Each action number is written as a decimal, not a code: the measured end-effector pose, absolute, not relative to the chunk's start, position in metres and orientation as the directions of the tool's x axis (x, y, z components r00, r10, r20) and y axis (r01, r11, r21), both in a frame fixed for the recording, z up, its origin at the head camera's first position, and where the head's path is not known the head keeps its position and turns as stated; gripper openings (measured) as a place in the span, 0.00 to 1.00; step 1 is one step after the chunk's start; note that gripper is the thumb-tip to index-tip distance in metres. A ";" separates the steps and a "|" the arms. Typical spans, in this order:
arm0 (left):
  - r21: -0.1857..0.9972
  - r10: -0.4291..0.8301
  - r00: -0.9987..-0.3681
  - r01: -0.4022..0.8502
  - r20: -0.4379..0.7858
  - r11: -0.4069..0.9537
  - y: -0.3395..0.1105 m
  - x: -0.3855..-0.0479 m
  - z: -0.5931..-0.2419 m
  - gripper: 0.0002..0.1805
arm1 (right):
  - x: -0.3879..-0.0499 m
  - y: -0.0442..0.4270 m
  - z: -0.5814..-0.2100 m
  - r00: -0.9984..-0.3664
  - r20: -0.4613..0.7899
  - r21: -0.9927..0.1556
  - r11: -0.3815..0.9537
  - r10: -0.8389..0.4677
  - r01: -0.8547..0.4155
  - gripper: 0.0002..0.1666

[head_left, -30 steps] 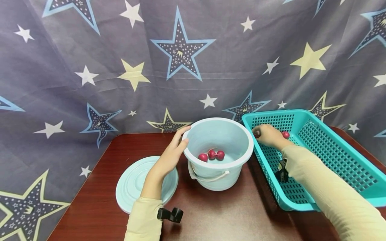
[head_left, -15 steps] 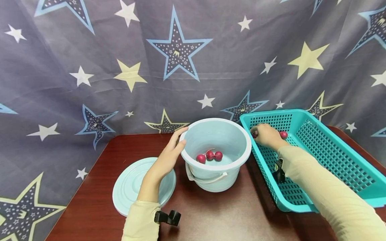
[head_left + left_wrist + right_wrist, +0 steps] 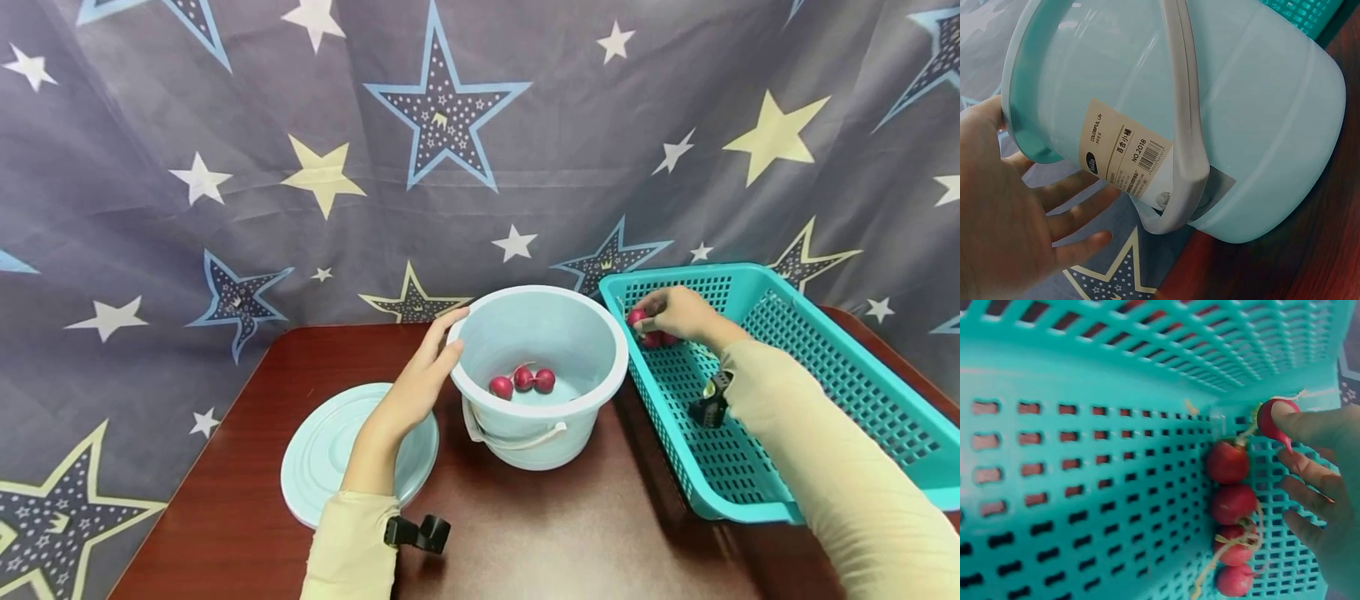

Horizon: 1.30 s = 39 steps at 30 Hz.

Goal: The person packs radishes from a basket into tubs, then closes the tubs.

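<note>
Nearest me I have two cream fabric sleeves [image 3: 352,542] reaching in over a glossy reddish-brown surface [image 3: 555,533]; under the left forearm lies a flat, round, pale-blue plastic lid [image 3: 326,454]; the left hand [image 3: 416,379] has its fingers spread, its fingertips touching the near-left rim of a pale-blue plastic bucket [image 3: 577,442]; the left wrist view shows me the bucket's grey-white curved handle [image 3: 1185,100] hanging against the wall, beside a beige printed paper label [image 3: 1119,150]; three small, round, red radishes [image 3: 523,379] sit on the bucket's floor, to the right of that hand and apart from it.

To the bucket's right stands a long turquoise perforated plastic basket [image 3: 750,512]; inside its far left corner I see the right hand [image 3: 686,315] pinching one round red radish with a pale stem [image 3: 1264,423] between thumb and fingers; just beside it, four more red radishes [image 3: 1233,504] lie in a row on the basket floor, near the fingertips; behind everything hangs a grey cloth printed with blue, yellow and white stars [image 3: 255,108].
</note>
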<state>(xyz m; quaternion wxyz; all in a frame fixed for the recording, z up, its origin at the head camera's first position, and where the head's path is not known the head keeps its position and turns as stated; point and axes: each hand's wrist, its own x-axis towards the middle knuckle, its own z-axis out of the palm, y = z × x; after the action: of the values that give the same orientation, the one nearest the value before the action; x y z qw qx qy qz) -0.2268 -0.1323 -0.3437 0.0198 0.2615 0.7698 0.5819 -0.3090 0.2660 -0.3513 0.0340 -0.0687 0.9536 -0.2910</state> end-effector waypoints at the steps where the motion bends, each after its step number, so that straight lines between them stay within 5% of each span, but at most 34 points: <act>1: 0.905 0.427 -0.861 0.382 0.277 0.184 -0.132 -0.227 -0.343 0.26 | -0.309 0.268 -0.349 -0.989 -0.027 -0.566 0.817 -0.148 -0.106 0.24; 39: 0.908 0.420 -0.868 0.372 0.265 0.195 -0.131 -0.227 -0.343 0.26 | -0.299 0.262 -0.291 -0.974 0.020 -0.603 0.775 -0.224 -0.190 0.28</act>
<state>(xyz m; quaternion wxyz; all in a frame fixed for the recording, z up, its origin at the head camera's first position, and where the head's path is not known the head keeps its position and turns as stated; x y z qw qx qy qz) -0.2270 -0.1311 -0.3432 0.0207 0.2562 0.7726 0.5806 -0.2986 0.2621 -0.2911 0.0263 -0.1099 0.9417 -0.3170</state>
